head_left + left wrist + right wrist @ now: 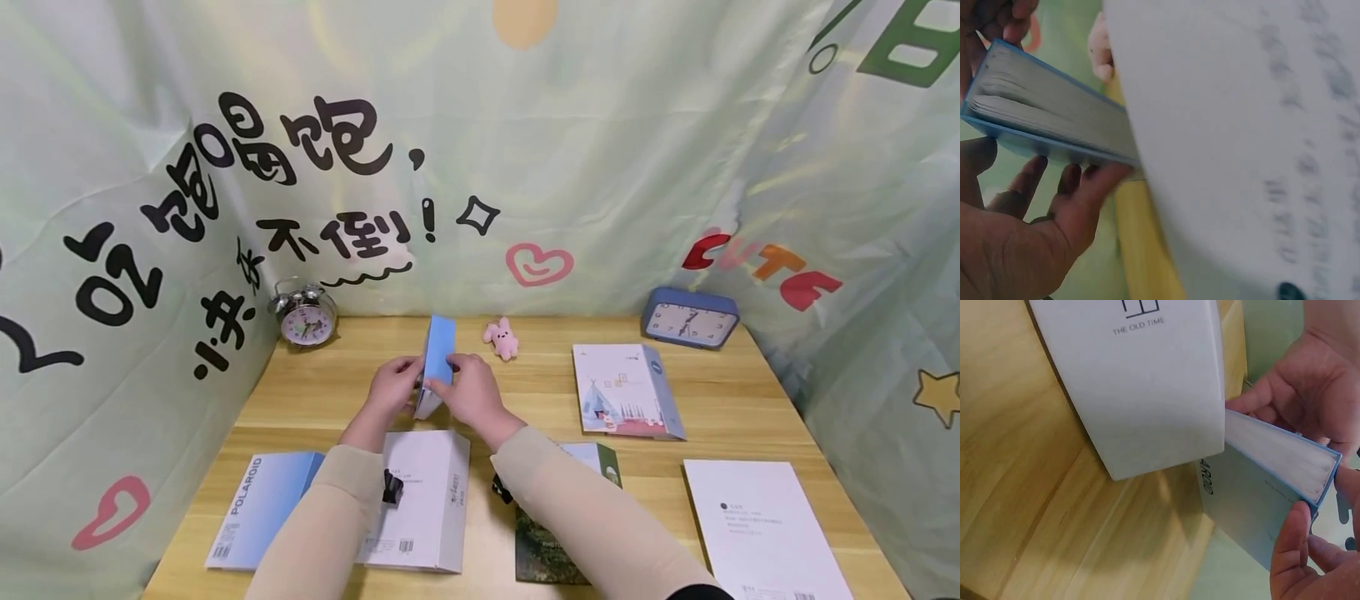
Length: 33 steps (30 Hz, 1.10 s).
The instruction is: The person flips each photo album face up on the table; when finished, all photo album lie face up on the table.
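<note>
A blue photo album [439,354] stands upright on edge near the middle of the table, with both hands on it. My left hand [392,387] grips its left side, and my right hand [474,390] holds the right side with the thumb on the cover. In the right wrist view, the right hand [1316,562] pinches a corner of the album [1247,500], its white page edges showing. From the left wrist, the left hand's fingers [1088,194] lie against the blue cover below the pages [1054,112].
Near the front lie a blue POLAROID album [262,512], a white album [423,517], a dark green one [543,558] and another white one [765,517]. A tent-print album [618,392] lies behind. Along the back stand an alarm clock [306,321], pink plush [502,339] and blue clock [692,318].
</note>
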Available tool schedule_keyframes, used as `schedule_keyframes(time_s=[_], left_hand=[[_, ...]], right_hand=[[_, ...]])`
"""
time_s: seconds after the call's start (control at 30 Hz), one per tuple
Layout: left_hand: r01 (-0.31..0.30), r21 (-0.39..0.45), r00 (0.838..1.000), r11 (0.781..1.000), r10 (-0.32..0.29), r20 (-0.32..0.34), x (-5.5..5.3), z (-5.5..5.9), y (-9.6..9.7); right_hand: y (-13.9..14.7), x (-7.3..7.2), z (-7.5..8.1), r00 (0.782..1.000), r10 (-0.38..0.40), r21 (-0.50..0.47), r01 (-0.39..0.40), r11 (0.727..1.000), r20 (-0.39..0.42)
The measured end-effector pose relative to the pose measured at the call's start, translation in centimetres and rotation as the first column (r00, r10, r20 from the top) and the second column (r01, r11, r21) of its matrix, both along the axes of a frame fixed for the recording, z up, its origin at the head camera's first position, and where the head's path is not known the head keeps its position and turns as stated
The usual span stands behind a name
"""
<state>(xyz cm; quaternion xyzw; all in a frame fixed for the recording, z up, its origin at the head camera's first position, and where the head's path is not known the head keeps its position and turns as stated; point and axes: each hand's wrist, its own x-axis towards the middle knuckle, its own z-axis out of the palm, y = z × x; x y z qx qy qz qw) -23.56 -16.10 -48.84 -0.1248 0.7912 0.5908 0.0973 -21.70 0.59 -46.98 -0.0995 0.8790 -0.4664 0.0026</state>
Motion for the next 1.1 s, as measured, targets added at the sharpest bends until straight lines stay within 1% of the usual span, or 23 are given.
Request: schedule_keyframes(time_s=[0.07,0.17,0.27,0.33,0.47,0.57,0.7,0.8,0.87,1.0,1.1], left_hand=[[0.015,0.000,0.999,1.000,-0.015,-0.032,0.1,0.4,0.1],[0.025,-0.033,0.997,0.999,-0.027,-0.078,0.2,1.0,0.4],[0.007,-0.059,0.994,0.998,-0.014,-0.112,0.3,1.4,0.7],[-0.008,-0.073,0.992,0.997,-0.002,-0.129,0.3,1.6,0.8],[-0.027,-0.086,0.985,0.996,0.012,-0.170,0.5,2.1,1.1],[-0.029,-0.089,0.981,0.996,0.011,-0.196,0.4,2.6,1.2],[-0.007,-0.127,0.979,0.992,-0.020,-0.204,0.3,3.0,1.4],[0.009,-0.196,0.976,0.981,-0.051,-0.210,0.2,3.1,1.6],[0.011,-0.238,0.974,0.971,-0.064,-0.217,0.1,3.2,1.8],[-0.005,-0.295,0.972,0.955,-0.065,-0.225,-0.1,3.2,2.0],[-0.025,-0.325,0.974,0.945,-0.050,-0.220,-0.1,3.3,2.1]], right_hand=[[0.1,-0.1,0.1,1.000,0.002,-0.025,-0.002,1.000,0.006],[0.2,-0.1,0.1,1.000,-0.005,-0.052,0.006,0.999,0.014],[0.2,0.0,0.2,0.999,-0.016,-0.085,0.019,0.996,0.030],[0.1,0.1,0.3,0.998,-0.024,-0.123,0.031,0.992,0.057],[0.0,0.4,0.4,0.994,-0.022,-0.219,0.045,0.975,0.104],[-0.1,0.4,0.3,0.993,-0.017,-0.264,0.047,0.963,0.116],[0.0,0.4,-0.3,0.993,0.002,-0.236,0.027,0.971,0.120],[0.0,0.4,-0.7,0.995,0.023,-0.202,-0.002,0.979,0.100],[0.0,0.4,-0.9,0.996,0.030,-0.198,-0.013,0.980,0.084],[0.0,0.3,-1.1,0.996,0.034,-0.207,-0.017,0.978,0.077],[0.1,0.3,-1.3,0.992,0.055,-0.246,-0.026,0.969,0.114]])
